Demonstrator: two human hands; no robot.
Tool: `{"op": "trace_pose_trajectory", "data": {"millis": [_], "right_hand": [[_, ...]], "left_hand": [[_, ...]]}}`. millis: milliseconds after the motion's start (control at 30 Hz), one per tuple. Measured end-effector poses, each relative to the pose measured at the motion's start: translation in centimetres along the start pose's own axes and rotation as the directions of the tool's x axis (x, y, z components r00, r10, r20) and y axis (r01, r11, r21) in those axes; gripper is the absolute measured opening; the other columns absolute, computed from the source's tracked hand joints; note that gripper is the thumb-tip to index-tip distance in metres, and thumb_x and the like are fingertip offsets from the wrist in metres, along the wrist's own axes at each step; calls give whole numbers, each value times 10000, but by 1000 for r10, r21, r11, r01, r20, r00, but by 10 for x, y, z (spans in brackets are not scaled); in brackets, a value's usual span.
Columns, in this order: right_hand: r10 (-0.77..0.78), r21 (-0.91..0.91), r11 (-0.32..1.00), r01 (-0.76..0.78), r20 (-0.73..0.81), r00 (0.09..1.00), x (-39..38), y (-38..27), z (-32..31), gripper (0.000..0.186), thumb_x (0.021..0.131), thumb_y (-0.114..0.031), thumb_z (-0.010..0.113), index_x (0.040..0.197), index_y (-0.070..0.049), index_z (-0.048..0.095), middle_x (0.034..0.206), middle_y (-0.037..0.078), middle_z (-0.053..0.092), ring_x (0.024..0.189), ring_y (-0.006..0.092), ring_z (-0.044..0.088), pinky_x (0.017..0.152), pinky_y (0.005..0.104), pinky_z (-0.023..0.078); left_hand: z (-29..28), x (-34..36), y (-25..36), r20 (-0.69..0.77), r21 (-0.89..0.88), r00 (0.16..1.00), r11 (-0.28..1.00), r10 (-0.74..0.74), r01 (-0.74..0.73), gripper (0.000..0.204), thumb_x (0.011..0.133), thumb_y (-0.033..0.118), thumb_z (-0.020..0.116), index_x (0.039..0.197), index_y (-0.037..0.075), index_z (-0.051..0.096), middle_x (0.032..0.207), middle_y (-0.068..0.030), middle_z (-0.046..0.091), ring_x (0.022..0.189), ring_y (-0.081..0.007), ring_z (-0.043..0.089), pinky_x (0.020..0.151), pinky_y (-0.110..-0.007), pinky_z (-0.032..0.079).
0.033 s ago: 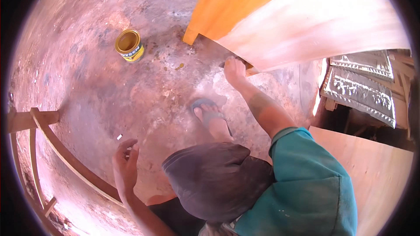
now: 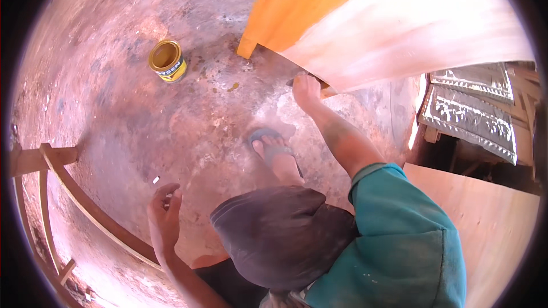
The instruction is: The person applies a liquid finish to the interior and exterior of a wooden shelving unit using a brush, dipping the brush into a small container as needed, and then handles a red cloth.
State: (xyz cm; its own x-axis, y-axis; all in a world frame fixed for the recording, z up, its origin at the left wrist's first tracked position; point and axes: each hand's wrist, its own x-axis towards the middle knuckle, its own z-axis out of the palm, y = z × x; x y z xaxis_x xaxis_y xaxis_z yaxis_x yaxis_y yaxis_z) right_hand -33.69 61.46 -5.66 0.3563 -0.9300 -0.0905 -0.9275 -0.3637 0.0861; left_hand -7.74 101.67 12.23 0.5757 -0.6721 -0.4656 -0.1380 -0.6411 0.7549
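Note:
A large wooden panel [image 2: 388,40], pale with a broad orange band [image 2: 291,11] of colour on its left side, stands at the upper right. Its lower left corner ends in a short orange foot [image 2: 246,48]. My right hand [image 2: 307,90] is closed at the panel's lower edge, with a small dark tip poking out to its left; the fingers hide the rest of what they hold. Low on the left, my left hand [image 2: 164,211] hangs over the floor, fingers loosely curled, thumb apart, with nothing visible in it. An open yellow paint can [image 2: 170,71] stands beyond, at the upper left.
Brownish drips [image 2: 233,86] spot the stained floor [image 2: 211,125] near the can. A wooden frame [image 2: 103,217] leans in at lower left. At right are grey-silver wrapped panels [image 2: 471,117] and a plywood sheet [image 2: 479,217]. My sandalled foot [image 2: 271,145] is below the right hand.

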Motion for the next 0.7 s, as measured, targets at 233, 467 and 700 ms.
{"op": "trace_pose_trajectory", "data": {"millis": [233, 467, 700], "right_hand": [[-55, 11, 998, 54, 58, 997, -2, -15, -13, 233, 906, -130, 534, 901, -53, 753, 951, 147, 735, 892, 307, 727, 773, 403, 588], [-126, 3, 992, 127, 80, 989, -1, -17, -4, 246, 911, -134, 529, 944, -69, 764, 981, 156, 734, 919, 325, 722, 766, 412, 585], [-228, -72, 968, 241, 157, 961, -38, -20, -38, 228, 862, -183, 566, 887, -72, 764, 910, 167, 732, 871, 318, 724, 737, 424, 576]], "left_hand": [[5, 3, -9, -14, -3, 1000, 1000, -20, 20, 306, 941, 243, 603, 1134, 19, 684, 1031, -77, 674, 809, -171, 533, 741, -321, 455], [8, 7, -15, 4, 40, 1000, 999, -4, 4, 317, 940, 252, 603, 1137, 18, 684, 1035, -87, 674, 800, -180, 537, 751, -329, 462], [8, 4, -9, 6, 70, 998, 996, -60, 60, 317, 943, 267, 599, 1133, 28, 684, 1054, -90, 675, 831, -195, 567, 774, -331, 473]]}}
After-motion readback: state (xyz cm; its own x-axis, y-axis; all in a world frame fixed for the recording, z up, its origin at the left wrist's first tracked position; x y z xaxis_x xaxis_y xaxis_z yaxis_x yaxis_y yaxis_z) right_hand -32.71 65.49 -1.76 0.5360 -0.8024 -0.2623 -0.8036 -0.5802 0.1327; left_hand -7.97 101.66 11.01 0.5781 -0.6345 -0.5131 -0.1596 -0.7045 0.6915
